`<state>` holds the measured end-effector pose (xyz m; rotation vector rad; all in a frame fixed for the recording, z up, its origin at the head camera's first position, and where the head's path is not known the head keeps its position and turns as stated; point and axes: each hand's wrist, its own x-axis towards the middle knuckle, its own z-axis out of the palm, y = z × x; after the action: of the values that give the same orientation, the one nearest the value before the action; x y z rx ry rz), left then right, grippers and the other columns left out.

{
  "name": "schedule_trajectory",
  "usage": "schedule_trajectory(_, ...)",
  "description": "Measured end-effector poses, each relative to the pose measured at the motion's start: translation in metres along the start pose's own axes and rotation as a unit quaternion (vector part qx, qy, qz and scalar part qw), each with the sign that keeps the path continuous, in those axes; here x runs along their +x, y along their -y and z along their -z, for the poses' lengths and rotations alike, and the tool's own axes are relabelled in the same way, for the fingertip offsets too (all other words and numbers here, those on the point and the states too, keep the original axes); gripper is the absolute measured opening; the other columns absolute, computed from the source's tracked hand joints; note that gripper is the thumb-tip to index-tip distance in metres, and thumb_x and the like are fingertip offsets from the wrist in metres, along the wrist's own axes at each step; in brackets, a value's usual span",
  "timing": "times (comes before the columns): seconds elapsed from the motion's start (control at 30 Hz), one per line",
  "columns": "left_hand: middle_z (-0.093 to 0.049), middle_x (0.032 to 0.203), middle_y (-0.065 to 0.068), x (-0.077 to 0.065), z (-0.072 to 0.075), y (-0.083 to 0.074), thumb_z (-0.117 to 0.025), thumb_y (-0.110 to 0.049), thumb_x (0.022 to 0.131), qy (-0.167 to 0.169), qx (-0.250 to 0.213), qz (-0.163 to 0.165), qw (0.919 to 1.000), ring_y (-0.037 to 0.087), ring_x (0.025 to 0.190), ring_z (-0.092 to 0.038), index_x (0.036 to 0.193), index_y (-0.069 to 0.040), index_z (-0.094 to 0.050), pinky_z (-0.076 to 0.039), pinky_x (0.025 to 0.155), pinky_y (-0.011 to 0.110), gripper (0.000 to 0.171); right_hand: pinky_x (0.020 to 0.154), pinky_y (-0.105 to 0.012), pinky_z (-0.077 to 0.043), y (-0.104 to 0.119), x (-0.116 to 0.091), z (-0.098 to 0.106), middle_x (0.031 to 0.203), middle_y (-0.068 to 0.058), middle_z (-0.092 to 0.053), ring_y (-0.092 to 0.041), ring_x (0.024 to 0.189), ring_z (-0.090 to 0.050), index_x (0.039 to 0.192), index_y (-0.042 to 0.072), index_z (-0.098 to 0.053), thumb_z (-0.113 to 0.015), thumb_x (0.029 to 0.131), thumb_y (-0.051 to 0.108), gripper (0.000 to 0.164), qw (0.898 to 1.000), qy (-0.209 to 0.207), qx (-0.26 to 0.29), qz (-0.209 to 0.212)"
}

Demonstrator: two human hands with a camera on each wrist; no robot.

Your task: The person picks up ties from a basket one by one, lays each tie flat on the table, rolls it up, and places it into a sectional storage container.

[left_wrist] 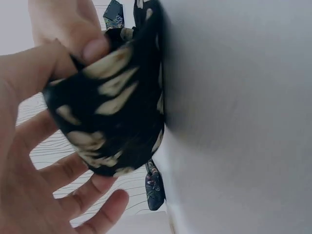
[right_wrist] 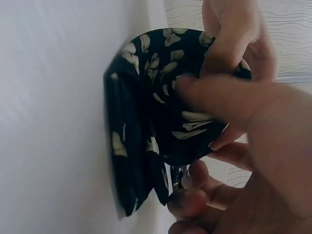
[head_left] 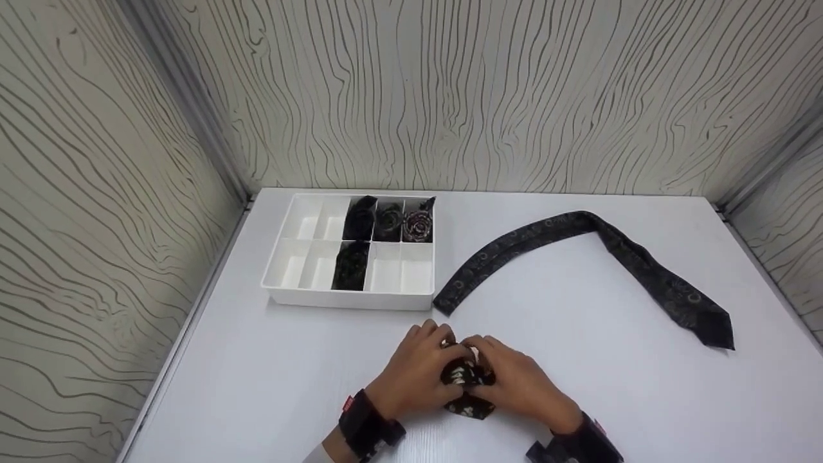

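Note:
Near the table's front edge, a black necktie [head_left: 460, 373] with cream flowers is partly rolled up, held between both hands. From its left side my left hand [head_left: 418, 366] grips the roll, thumb toward me. My right hand [head_left: 517, 384] holds the opposite side. In the right wrist view, the wide coil of the necktie [right_wrist: 168, 53] stands on edge, and the right thumb [right_wrist: 214, 95] reaches into it. A folded flap of the tie [right_wrist: 129, 146] lies against the table. The left wrist view shows the left fingers [left_wrist: 73, 168] spread around the cloth [left_wrist: 114, 107].
A white divided tray [head_left: 350, 299] stands at the back left. Several rolled dark ties, one a patterned roll [head_left: 418, 225], sit in its compartments; others are bare. A second dark necktie [head_left: 533, 236] lies bent across the table's right side. Wood-grain panels [head_left: 450, 96] enclose the table.

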<state>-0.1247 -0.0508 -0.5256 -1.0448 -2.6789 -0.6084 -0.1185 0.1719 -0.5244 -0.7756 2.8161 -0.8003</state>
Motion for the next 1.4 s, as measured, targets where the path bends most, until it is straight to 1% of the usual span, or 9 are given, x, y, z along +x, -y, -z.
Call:
schedule_trajectory(0.27,-0.063,0.111,-0.007,0.000,0.002,-0.001,-0.089,-0.039,0.081,0.000,-0.041,-0.008,0.9991,0.009,0.094,-0.055,0.127,-0.029,-0.075,-0.045,0.080,0.019,0.049,0.081,-0.048,-0.061,0.001,0.000,0.002,0.115,-0.005,-0.076,-0.026,0.101,-0.075,0.132,0.020,-0.057,-0.089,0.084,0.033,0.059,1.000,0.019,0.010,-0.015)
schedule_trajectory(0.4,-0.062,0.119,-0.005,0.000,0.005,0.000,-0.073,-0.059,0.095,0.020,-0.090,0.053,0.9943,0.010,0.101,-0.057,0.136,-0.023,-0.069,-0.051,0.084,0.024,0.054,0.073,-0.044,-0.061,-0.002,0.000,0.003,0.103,-0.010,-0.078,-0.027,0.088,-0.075,0.125,0.013,-0.058,-0.090,0.081,0.027,0.056,0.999,0.019,0.027,-0.024)
schedule_trajectory(0.5,-0.063,0.109,-0.005,0.001,0.006,0.001,-0.053,-0.065,0.104,0.053,-0.160,0.137,0.9761,0.007,0.092,-0.058,0.137,-0.016,-0.064,-0.053,0.077,0.026,0.060,0.069,-0.035,-0.058,-0.003,0.002,0.004,0.093,-0.007,-0.077,-0.019,0.079,-0.072,0.120,0.011,-0.059,-0.091,0.079,0.021,0.053,0.997,0.009,0.064,-0.032)
schedule_trajectory(0.6,-0.065,0.092,-0.006,0.002,0.005,0.002,-0.045,-0.060,0.109,0.078,-0.244,0.197,0.9463,0.006,0.075,-0.057,0.132,-0.014,-0.061,-0.050,0.065,0.026,0.054,0.065,-0.028,-0.054,-0.003,0.005,0.006,0.083,-0.001,-0.075,-0.008,0.072,-0.066,0.119,0.011,-0.058,-0.091,0.078,0.014,0.052,0.995,-0.008,0.096,-0.035)
schedule_trajectory(0.8,-0.077,0.111,0.006,0.003,0.001,0.003,-0.051,-0.053,0.109,0.076,-0.402,0.239,0.8805,0.009,0.092,-0.070,0.143,-0.017,-0.056,-0.056,0.083,0.031,0.049,0.063,-0.025,-0.052,0.005,0.005,0.008,0.083,0.000,-0.073,-0.003,0.069,-0.061,0.121,0.014,-0.055,-0.088,0.078,0.002,0.056,0.993,-0.056,0.103,-0.024)
schedule_trajectory(0.97,-0.072,0.130,0.009,0.004,0.001,-0.002,-0.061,-0.052,0.105,0.055,-0.431,0.244,0.8671,0.017,0.116,-0.067,0.149,-0.015,-0.052,-0.054,0.102,0.041,0.059,0.073,-0.031,-0.061,0.010,0.004,0.002,0.099,-0.006,-0.077,-0.015,0.083,-0.072,0.123,0.015,-0.055,-0.084,0.078,-0.007,0.059,0.994,-0.093,0.061,0.009)
schedule_trajectory(1.17,-0.065,0.139,0.010,0.005,-0.002,-0.003,-0.076,-0.038,0.096,0.015,-0.461,0.253,0.8503,0.023,0.122,-0.063,0.147,-0.014,-0.053,-0.053,0.104,0.046,0.060,0.093,-0.044,-0.062,0.011,0.003,-0.002,0.121,-0.011,-0.076,-0.027,0.108,-0.076,0.133,0.015,-0.054,-0.086,0.078,-0.005,0.067,0.994,-0.104,0.029,0.025)
schedule_trajectory(1.3,-0.063,0.141,0.014,0.006,-0.005,0.001,-0.079,-0.027,0.090,-0.024,-0.461,0.250,0.8510,0.027,0.126,-0.062,0.146,-0.012,-0.052,-0.055,0.104,0.048,0.064,0.087,-0.036,-0.061,0.008,0.002,-0.001,0.125,-0.003,-0.069,-0.015,0.103,-0.069,0.149,0.016,-0.050,-0.086,0.074,-0.004,0.085,0.992,-0.109,0.031,0.045)
schedule_trajectory(1.4,-0.063,0.141,0.016,0.006,-0.006,0.005,-0.080,-0.021,0.089,-0.053,-0.461,0.239,0.8529,0.029,0.128,-0.062,0.147,-0.012,-0.051,-0.054,0.107,0.048,0.065,0.095,-0.040,-0.057,0.005,0.003,0.001,0.136,-0.005,-0.059,-0.016,0.117,-0.059,0.157,0.015,-0.045,-0.083,0.074,-0.001,0.092,0.991,-0.123,0.045,0.039)
